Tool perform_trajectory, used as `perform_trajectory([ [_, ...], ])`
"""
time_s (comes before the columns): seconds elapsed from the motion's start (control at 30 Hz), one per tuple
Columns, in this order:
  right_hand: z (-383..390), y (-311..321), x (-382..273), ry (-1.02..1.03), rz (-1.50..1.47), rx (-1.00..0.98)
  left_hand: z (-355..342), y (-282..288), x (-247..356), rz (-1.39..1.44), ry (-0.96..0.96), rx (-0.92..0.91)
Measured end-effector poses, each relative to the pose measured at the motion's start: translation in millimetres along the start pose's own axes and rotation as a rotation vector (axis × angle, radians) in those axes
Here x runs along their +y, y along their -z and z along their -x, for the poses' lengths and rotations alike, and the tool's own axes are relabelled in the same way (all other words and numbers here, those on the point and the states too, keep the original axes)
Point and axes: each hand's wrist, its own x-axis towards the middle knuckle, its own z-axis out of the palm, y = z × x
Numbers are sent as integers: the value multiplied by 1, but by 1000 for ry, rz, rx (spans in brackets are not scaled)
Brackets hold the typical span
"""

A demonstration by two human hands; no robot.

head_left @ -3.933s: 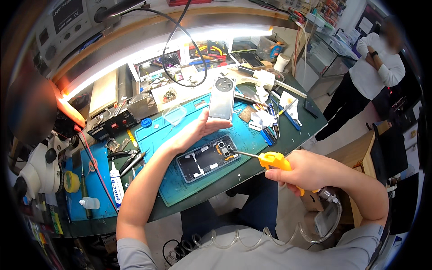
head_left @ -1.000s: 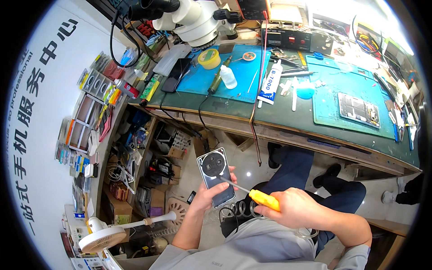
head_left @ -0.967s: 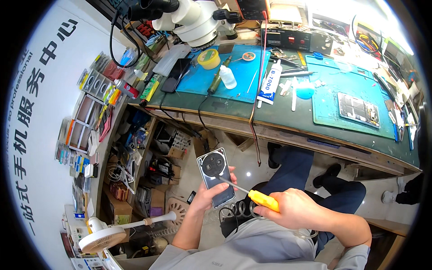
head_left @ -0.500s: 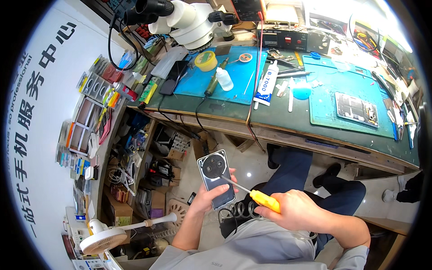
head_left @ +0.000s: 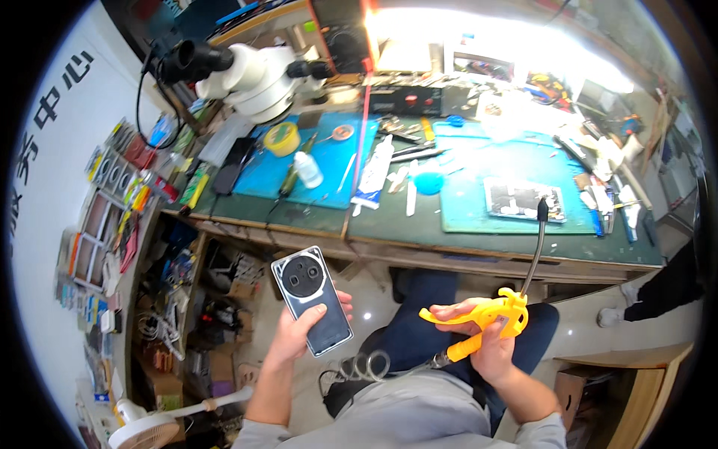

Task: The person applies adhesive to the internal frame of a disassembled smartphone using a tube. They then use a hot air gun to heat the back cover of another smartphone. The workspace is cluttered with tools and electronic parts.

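Note:
Clasped in my left hand is a smartphone in a clear-edged case, its back and large round camera ring facing up. The thumb lies across its lower back and fingertips wrap the right side. My right hand is closed on a yellow air blow gun, with fingers near the lever. Its long grey nozzle points up and away toward the workbench, and its dark tip overlaps the opened phone there in view. A clear coiled hose runs left from the gun's base, above my lap.
The green workbench spans ahead, with blue mats, a white bottle, a glue tube and hand tools. A microscope stands at back left. Crowded shelves line the left, above a white fan. Another person's leg shows at right.
The blow gun has swung away from the phone's camera ring to the right, its nozzle now pointing up toward the bench. The phone stays in my left hand. The whole view has shifted.

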Motion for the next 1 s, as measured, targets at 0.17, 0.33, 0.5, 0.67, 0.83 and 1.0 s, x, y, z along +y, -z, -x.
perform_trajectory([
  [0.17, 65, 40, 29, -141, 22, 414, -102, -76, 58, -233, -129, -213],
  [0.33, 99, 63, 28, -43, 90, 691, -204, -121, 76, -551, -100, -193],
  [0.5, 102, 70, 20, -51, 71, 680, -259, -133, 24, -639, -258, -90],
  [0.67, 84, 79, 17, -99, 69, 583, -249, -156, 20, -1036, -361, -29],
  [0.83, 60, 72, 14, -107, 101, 415, -241, -164, 23, -1402, -494, 74],
  [1.0, 32, 41, 23, -121, 100, 188, -203, -148, 31, -1505, -712, 274],
])
